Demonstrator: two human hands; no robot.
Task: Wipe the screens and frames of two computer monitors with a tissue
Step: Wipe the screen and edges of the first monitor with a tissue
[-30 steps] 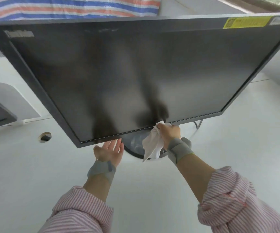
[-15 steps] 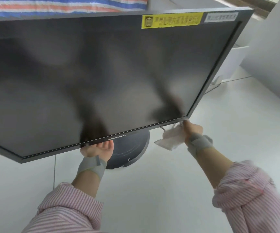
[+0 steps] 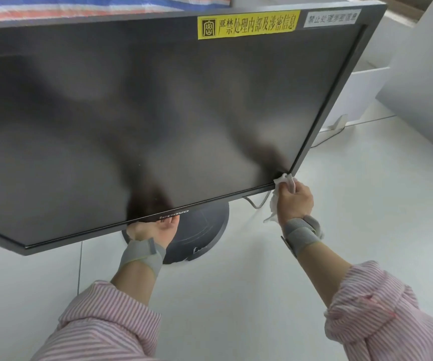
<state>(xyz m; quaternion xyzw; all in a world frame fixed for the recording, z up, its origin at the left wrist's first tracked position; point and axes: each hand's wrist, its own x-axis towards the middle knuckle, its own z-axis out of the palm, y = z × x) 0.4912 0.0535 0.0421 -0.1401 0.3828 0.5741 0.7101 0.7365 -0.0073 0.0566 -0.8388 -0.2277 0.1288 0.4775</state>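
Wiping looks partway: right hand [image 3: 294, 202] pinches the crumpled white tissue [image 3: 283, 179] on the black flat-panel monitor [image 3: 158, 113]'s lower right frame corner, left hand [image 3: 153, 228] steadying its bottom edge, second monitor unseen.

The right hand [image 3: 294, 201] pressed a crumpled white tissue [image 3: 283, 179] against the lower right corner of the dark monitor [image 3: 158, 113]. The left hand [image 3: 153, 229] gripped the bottom frame from below, beside the logo, above the round black stand base [image 3: 205, 230] on the white desk [image 3: 236, 295].
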